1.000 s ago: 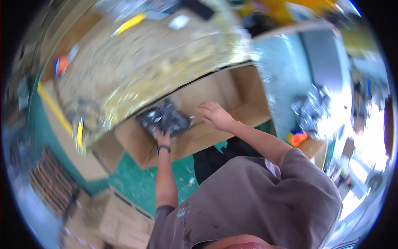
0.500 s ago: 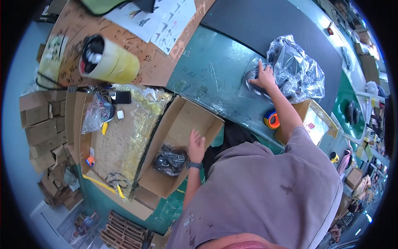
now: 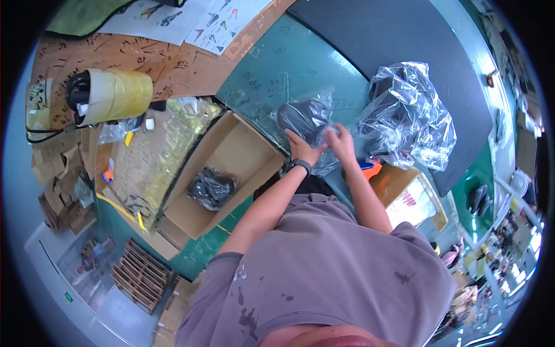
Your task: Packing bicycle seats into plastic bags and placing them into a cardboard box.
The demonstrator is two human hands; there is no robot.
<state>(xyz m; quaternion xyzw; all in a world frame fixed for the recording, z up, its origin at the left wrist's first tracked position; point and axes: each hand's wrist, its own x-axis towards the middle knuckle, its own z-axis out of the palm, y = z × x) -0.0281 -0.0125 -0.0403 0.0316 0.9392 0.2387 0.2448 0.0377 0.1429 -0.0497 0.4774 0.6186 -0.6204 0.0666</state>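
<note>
On the green tabletop in front of me, a dark, smooth, rounded item shaped like a bicycle saddle (image 3: 302, 117) lies in a clear plastic bag. My left hand (image 3: 307, 152), with a dark watch band on its wrist, grips the near edge of this bagged item. At the bag's loose near-right side, my right hand (image 3: 341, 144) pinches the clear plastic; its fingertips are slightly blurred. To the right lies a pile of dark items in clear bags (image 3: 404, 115). Another bagged dark item (image 3: 213, 188) sits in the open cardboard box (image 3: 245, 144) on my left.
A yellow cup-like container (image 3: 118, 95) stands on the brown board beside printed sheets (image 3: 202, 23). Left of the box is a taped carton top (image 3: 156, 156). An orange and blue tape roll (image 3: 370, 169) and a small carton (image 3: 399, 185) sit near my right arm.
My left hand has moved from above the cardboard box to the tabletop. The right hand has drawn one bagged item leftward, away from the pile, and both hands are now on it.
</note>
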